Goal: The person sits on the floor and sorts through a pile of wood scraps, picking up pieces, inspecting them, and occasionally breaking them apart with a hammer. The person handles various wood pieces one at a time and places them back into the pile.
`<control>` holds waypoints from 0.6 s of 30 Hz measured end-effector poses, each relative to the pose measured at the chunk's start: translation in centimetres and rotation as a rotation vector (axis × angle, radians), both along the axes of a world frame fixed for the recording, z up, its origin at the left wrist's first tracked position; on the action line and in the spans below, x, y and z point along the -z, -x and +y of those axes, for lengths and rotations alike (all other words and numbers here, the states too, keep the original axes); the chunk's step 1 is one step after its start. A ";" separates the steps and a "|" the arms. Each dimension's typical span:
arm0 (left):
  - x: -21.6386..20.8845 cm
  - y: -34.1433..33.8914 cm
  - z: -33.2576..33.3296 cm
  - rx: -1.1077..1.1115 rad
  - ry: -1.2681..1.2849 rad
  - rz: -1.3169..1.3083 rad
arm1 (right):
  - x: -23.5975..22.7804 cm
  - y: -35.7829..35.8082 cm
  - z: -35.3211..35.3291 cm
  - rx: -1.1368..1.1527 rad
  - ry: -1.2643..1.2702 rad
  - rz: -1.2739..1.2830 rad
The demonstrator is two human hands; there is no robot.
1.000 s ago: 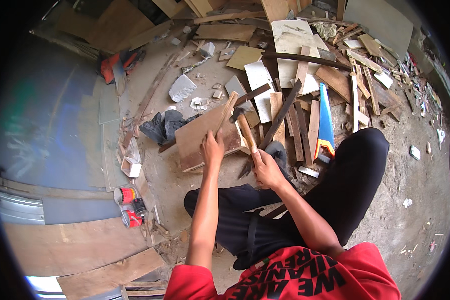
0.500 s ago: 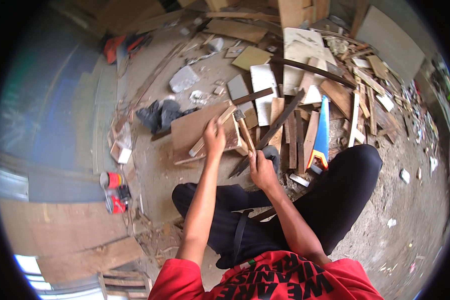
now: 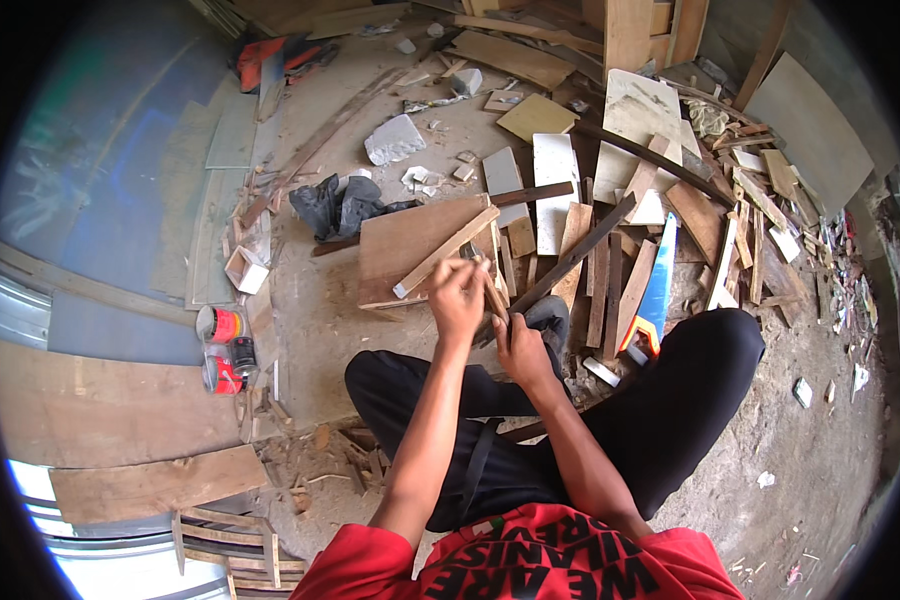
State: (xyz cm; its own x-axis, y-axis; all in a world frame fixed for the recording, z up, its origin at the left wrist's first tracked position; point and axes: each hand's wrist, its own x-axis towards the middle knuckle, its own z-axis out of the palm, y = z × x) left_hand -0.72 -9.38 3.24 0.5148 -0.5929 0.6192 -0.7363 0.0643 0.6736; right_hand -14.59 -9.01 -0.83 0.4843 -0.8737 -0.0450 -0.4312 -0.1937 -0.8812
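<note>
My right hand (image 3: 526, 350) is wrapped round the wooden handle of a hammer (image 3: 495, 300), whose head is partly hidden behind my left fingers. My left hand (image 3: 457, 298) is closed, its fingertips pressed together beside the hammer head. What they hold, if anything, is too small or hidden to name. Just beyond them, a light wood strip (image 3: 440, 255) lies slantwise across a brown wooden box-like piece (image 3: 400, 240). A long dark wood strip (image 3: 595, 240) runs up to the right from near my right hand.
A handsaw (image 3: 658, 280) with a blue blade and orange handle lies by my right knee, among loose boards. Black plastic (image 3: 335, 205) and a whitish block (image 3: 394, 140) lie beyond the box-like piece. Tin cans (image 3: 220, 324) stand at the left. Wood scraps cover the far right.
My left hand has let go of the light wood strip and moved right and nearer, to the hammer head. The strip stays on the box-like piece. My right hand still holds the hammer.
</note>
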 end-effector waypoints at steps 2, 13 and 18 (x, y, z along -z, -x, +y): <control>0.2 2.3 1.1 0.055 0.040 0.056 | 0.9 0.1 -0.1 0.011 0.017 -0.001; -8.7 1.6 4.1 0.040 0.360 0.575 | 0.8 0.4 -0.9 0.157 -0.083 -0.015; -11.6 -1.0 6.4 -0.035 0.556 0.347 | -0.5 0.5 -0.7 0.129 -0.086 0.007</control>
State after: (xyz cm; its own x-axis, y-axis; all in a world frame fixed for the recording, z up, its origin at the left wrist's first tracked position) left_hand 0.23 -2.96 14.83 0.7533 -0.2119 0.6226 -0.4897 0.4511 0.7461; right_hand -15.07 -9.68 -0.29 0.3677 -0.9214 -0.1256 -0.4543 -0.0601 -0.8888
